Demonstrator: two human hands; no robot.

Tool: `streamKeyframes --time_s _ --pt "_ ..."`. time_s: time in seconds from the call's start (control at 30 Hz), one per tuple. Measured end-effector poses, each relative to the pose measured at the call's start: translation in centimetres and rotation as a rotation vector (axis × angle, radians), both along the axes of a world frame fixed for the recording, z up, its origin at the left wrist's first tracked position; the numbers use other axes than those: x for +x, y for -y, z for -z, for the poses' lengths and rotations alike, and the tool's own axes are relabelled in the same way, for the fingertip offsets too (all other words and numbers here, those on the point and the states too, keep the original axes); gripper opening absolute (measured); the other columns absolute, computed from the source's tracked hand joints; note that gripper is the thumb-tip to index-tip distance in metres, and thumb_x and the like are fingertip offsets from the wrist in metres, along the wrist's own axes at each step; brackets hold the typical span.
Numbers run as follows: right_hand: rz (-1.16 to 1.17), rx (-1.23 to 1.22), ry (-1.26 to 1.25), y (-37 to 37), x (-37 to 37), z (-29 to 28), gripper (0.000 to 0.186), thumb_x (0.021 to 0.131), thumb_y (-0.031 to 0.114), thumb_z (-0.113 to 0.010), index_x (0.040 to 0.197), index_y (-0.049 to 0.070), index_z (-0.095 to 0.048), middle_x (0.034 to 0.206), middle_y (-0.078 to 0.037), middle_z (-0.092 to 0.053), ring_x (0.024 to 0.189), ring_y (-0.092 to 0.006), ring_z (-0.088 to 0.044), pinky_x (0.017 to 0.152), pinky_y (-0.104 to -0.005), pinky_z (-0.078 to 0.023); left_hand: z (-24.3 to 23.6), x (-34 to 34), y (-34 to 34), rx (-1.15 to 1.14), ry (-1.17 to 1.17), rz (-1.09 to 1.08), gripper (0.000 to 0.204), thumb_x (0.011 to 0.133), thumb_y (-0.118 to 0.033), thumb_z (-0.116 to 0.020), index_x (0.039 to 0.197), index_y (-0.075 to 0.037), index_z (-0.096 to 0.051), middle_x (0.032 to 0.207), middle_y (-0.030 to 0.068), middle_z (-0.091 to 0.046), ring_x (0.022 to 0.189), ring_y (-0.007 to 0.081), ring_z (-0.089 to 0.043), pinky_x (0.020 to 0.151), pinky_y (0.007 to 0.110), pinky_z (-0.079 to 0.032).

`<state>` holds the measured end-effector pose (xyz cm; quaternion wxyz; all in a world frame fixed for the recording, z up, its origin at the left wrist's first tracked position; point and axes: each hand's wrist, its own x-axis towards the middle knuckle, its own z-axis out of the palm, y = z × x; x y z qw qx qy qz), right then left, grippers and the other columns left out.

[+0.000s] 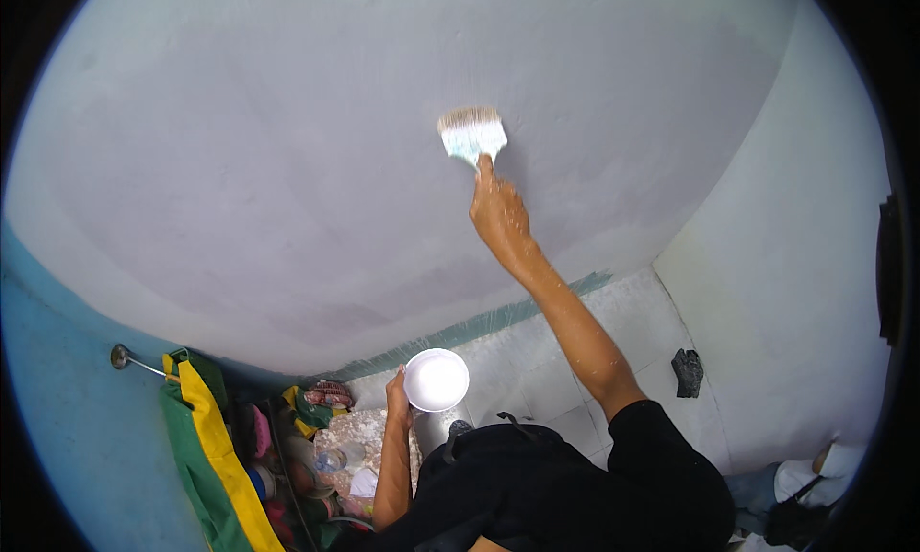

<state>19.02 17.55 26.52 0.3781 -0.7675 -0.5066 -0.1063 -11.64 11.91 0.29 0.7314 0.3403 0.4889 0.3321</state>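
Note:
My right hand (496, 207) grips the handle of a wide, flat paintbrush (471, 130), whose pale, white-coated bristles are at the pale lilac-grey wall (287, 149) in the upper middle; light flecks dot my hand and forearm. Lower down, my left hand (397, 394) is closed on the side of a round white bowl (437, 378) that looks to contain white paint. A darker teal band (460, 328) runs along the bottom of the painted wall.
Green-and-yellow sheeting (206, 423), a ladle (123, 357) and jumbled containers line the blue left wall (77, 379). A speckled board (335, 437) lies below. A dark crumpled item (686, 372) rests on the tiled floor (565, 379). Another person (786, 490) is at lower right.

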Motion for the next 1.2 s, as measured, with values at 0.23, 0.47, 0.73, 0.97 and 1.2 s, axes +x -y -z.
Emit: streamKeyframes --time_s 0.23,0.47,0.73,0.97,1.2 --pt "0.027 -0.207 -0.114 0.5 -1.0 9.3 0.047 0.091 0.007 -0.051 0.135 -0.003 -0.039 0.080 -0.028 -0.063 0.073 -0.0441 -0.066 0.062 -0.0488 -0.055 0.2 0.6 -1.4 -0.014 -0.019 0.008 0.042 0.101 -0.036 -0.046 0.106 0.001 -0.065 0.096 0.0099 -0.068 0.084 0.0187 -0.065 0.075 0.032 -0.052" --pt "-0.010 -0.355 -0.251 1.7 -0.3 17.2 0.039 0.096 0.015 -0.048 0.132 0.001 -0.040 0.082 -0.030 -0.064 0.078 -0.0472 -0.064 0.067 -0.0550 -0.050 -0.1 0.8 -1.0 -0.035 -0.063 0.047 0.040 0.101 -0.036 -0.046 0.107 0.000 -0.064 0.099 0.0092 -0.066 0.088 0.0186 -0.063 0.080 0.034 -0.049" --pt "-0.090 -0.435 -0.198 1.9 3.4 13.4 0.032 0.090 0.012 -0.052 0.121 0.001 -0.049 0.094 -0.029 -0.065 0.092 -0.0462 -0.062 0.079 -0.0531 -0.049 1.7 1.0 0.9 -0.057 -0.064 0.026 0.042 0.101 -0.037 -0.047 0.108 0.000 -0.065 0.096 0.0090 -0.068 0.083 0.0180 -0.065 0.073 0.032 -0.052" --pt "-0.044 -0.421 0.033 1.4 7.3 -6.1 0.030 0.089 0.020 -0.058 0.117 0.011 -0.061 0.113 -0.018 -0.065 0.107 -0.0366 -0.062 0.091 -0.0457 -0.049 2.6 0.8 1.0 -0.044 -0.028 -0.001 0.042 0.100 -0.038 -0.048 0.110 -0.001 -0.065 0.098 0.0091 -0.068 0.086 0.0182 -0.065 0.075 0.032 -0.051" --pt "0.090 -0.371 0.228 4.6 10.1 -23.2 0.026 0.092 0.028 -0.059 0.112 0.014 -0.064 0.101 -0.011 -0.066 0.064 -0.0202 -0.058 0.052 -0.0354 -0.049 1.5 0.8 1.6 -0.030 -0.020 -0.010 0.046 0.102 -0.038 -0.043 0.119 0.002 -0.058 0.111 0.0141 -0.065 0.101 0.0242 -0.063 0.091 0.040 -0.049"
